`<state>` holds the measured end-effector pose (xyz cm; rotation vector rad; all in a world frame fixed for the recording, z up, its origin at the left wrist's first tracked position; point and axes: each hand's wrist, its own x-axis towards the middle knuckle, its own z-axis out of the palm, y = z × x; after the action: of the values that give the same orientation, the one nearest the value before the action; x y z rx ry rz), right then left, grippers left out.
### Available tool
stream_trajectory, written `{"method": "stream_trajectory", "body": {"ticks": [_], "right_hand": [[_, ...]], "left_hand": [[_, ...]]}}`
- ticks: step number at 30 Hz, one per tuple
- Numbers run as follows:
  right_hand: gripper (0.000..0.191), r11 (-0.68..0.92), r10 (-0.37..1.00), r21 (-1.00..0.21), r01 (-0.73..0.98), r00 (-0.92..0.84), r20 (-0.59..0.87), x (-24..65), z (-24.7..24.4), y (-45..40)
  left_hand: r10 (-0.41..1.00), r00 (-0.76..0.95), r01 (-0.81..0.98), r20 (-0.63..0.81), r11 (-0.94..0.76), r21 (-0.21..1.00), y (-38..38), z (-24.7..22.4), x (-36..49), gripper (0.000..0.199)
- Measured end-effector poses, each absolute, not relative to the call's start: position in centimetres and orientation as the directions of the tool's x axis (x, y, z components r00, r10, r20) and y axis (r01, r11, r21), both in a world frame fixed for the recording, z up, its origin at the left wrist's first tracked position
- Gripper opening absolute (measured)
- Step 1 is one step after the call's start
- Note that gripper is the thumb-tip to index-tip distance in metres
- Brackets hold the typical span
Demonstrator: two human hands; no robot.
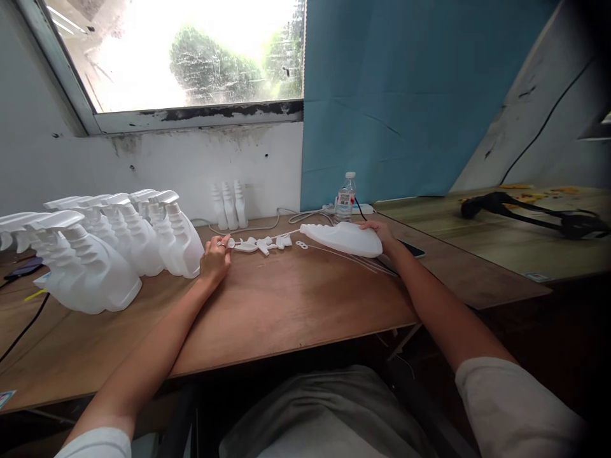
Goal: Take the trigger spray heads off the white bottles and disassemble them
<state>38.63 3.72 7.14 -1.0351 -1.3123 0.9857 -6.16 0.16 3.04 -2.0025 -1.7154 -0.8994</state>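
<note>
My right hand (379, 234) grips the base of a white bottle (341, 238), which is tilted on its side with its neck to the left. My left hand (216, 257) has its fingers closed at a small white round part (231, 243) near the table's middle. Beside it lie several white sprayer parts (264, 245) in a row. A thin white tube runs from these parts toward the bottle's neck. Small white rings (301, 245) lie below the neck, and thin tubes (363, 259) lie under the bottle.
Several white spray bottles (107, 267) with trigger heads stand at the left of the wooden table (286, 312). Slim white bottles (229, 207) stand by the wall. A water bottle (345, 198), a phone (412, 249) and cables are at the back right.
</note>
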Motion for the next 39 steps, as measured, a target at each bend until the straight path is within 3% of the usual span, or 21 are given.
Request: {"method": "stream_trajectory", "body": {"ticks": [7, 13, 18, 21, 24, 29, 33, 39], "right_hand": [[0.039, 0.155, 0.983, -0.988, 0.030, -0.100, 0.151, 37.8, 6.3, 4.1], [0.042, 0.217, 0.941, -0.976, -0.011, -0.265, 0.212, 34.2, 5.7, 3.6], [0.055, 0.334, 0.870, -0.938, -0.093, -0.353, 0.345, 29.6, 5.1, 2.0], [0.053, 0.413, 0.809, -0.898, -0.153, -0.391, 0.439, 27.0, 4.1, 0.7], [0.047, 0.378, 0.800, -0.896, -0.233, -0.406, 0.442, 25.0, 2.8, -0.3], [0.048, 0.352, 0.787, -0.895, -0.274, -0.431, 0.442, 23.1, 1.3, -1.0], [0.050, 0.317, 0.759, -0.912, -0.259, -0.507, 0.408, 22.3, 1.2, -1.6], [0.041, 0.357, 0.699, -0.893, -0.273, -0.556, 0.449, 21.1, 4.7, -1.8]], "left_hand": [[0.734, 0.145, 0.945, 0.664, -0.301, 0.126, -0.1, 3.4, -5.8, 0.043], [0.665, 0.235, 0.861, 0.709, -0.481, 0.167, -0.2, 6.4, -4.7, 0.036], [0.586, 0.070, 0.720, 0.807, -0.590, 0.365, -0.1, 12.4, -3.3, 0.042], [0.640, 0.021, 0.576, 0.768, -0.636, 0.514, -0.1, 15.8, -2.1, 0.033], [0.672, 0.049, 0.444, 0.739, -0.677, 0.586, -0.2, 17.7, -0.9, 0.030], [0.644, 0.034, 0.310, 0.765, -0.734, 0.604, -0.7, 18.2, 1.0, 0.027], [0.643, 0.108, 0.322, 0.758, -0.745, 0.585, -1.6, 18.5, 2.6, 0.030], [0.604, 0.157, 0.328, 0.782, -0.778, 0.535, -2.3, 18.6, 4.2, 0.027]]}}
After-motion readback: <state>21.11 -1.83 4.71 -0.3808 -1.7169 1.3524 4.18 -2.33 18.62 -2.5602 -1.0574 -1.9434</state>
